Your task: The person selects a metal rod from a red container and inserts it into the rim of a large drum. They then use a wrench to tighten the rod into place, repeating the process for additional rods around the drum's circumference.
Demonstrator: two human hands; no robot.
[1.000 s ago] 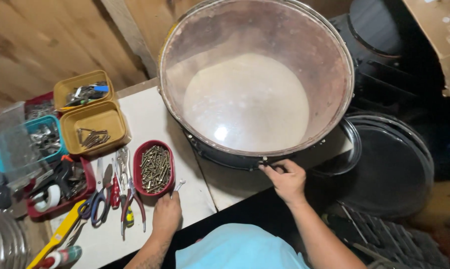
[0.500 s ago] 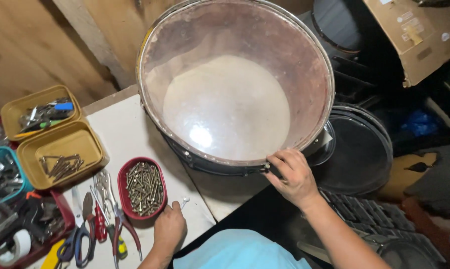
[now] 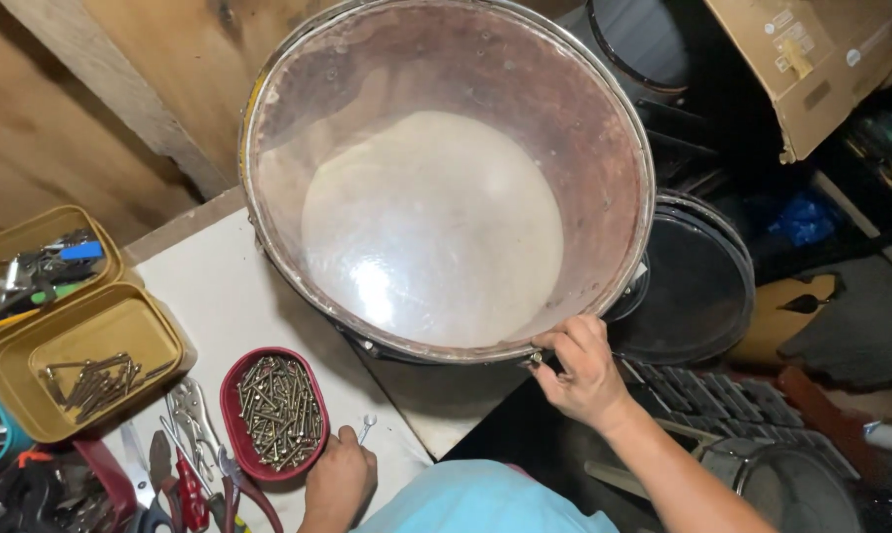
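Note:
A large drum (image 3: 446,178) with a clear skin and metal hoop stands on the white table (image 3: 219,296). My right hand (image 3: 582,370) pinches a small tuning part at the hoop's near rim. My left hand (image 3: 339,479) rests on the table with its fingers curled around a small silver key (image 3: 366,428). Right beside it sits a red oval tray (image 3: 273,413) full of screws.
Yellow trays hold bolts (image 3: 85,360) and tools (image 3: 36,266). Pliers and red-handled cutters (image 3: 194,464) lie at the front left. A black drumhead (image 3: 688,281) leans at the right, with a cardboard box (image 3: 811,59) above and wooden boards (image 3: 100,109) behind.
The view has shifted closer and to the right. My right hand stays at the drum's rim. My left hand has slid nearer along the table, past the red tray, to the small key.

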